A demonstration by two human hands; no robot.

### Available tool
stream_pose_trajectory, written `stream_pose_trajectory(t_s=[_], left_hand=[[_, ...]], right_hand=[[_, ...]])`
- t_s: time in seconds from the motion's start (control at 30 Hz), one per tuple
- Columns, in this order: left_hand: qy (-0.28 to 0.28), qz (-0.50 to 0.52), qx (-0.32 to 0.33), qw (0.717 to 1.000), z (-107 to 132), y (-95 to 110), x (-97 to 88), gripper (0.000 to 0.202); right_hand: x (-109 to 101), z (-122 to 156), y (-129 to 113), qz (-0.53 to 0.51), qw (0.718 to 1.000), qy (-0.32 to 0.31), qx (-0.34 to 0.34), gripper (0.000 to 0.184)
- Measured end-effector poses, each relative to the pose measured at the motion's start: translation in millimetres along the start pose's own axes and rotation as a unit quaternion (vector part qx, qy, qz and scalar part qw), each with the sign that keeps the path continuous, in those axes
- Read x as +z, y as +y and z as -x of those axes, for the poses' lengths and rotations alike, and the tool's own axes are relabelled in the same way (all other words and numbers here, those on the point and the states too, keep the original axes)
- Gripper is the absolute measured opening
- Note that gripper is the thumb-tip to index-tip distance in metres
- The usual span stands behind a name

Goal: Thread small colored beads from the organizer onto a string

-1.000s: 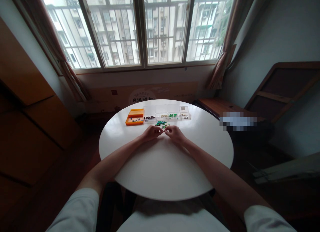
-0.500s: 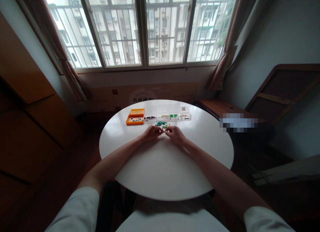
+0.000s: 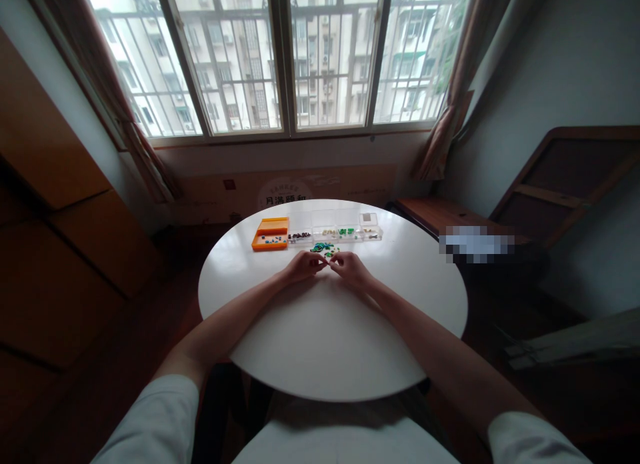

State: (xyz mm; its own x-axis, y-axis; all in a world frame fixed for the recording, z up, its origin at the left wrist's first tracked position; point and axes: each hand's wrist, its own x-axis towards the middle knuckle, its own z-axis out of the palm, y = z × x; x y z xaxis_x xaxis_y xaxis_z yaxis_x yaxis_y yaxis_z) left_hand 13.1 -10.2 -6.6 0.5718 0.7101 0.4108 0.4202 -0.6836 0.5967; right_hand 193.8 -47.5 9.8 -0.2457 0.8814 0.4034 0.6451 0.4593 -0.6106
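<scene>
My left hand (image 3: 304, 266) and my right hand (image 3: 349, 267) meet fingertip to fingertip over the white round table (image 3: 320, 344). Both are closed in a pinch; whatever sits between the fingertips is too small to name. Just beyond them lies a loose pile of small green and dark pieces (image 3: 323, 247). Behind the pile stands a clear compartment box (image 3: 325, 237) with its lids up, holding brown, pale and green bits. To its left is an orange box (image 3: 270, 243), also with its lid raised, with small blue pieces inside.
A low wooden bench (image 3: 450, 217) stands right of the table, with a blurred-out item on it. A wooden frame (image 3: 565, 197) leans against the right wall. Wooden cabinets (image 3: 75, 251) line the left side. A barred window (image 3: 285, 64) with curtains is ahead.
</scene>
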Motion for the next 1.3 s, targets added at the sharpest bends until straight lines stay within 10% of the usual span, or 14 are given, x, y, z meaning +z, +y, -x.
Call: stream_pose_trajectory(t_s=[0.5,1.03,1.3], left_hand=[[0.0,0.021,-0.022,1.0,-2,-3,-1.1,0.028],[0.226,-0.22,-0.273,0.909,-15,-43,-48.9,0.029],[0.141,-0.195,-0.135,0.961,-9,-26,-39.1,0.028]], right_hand=[[1,-1,1,0.001,1.0,0.014,0.012,0.022],[5,-1,1,0.001,1.0,0.012,0.008,0.022],[1,-2,-1,0.02,0.999,0.028,0.029,0.022]])
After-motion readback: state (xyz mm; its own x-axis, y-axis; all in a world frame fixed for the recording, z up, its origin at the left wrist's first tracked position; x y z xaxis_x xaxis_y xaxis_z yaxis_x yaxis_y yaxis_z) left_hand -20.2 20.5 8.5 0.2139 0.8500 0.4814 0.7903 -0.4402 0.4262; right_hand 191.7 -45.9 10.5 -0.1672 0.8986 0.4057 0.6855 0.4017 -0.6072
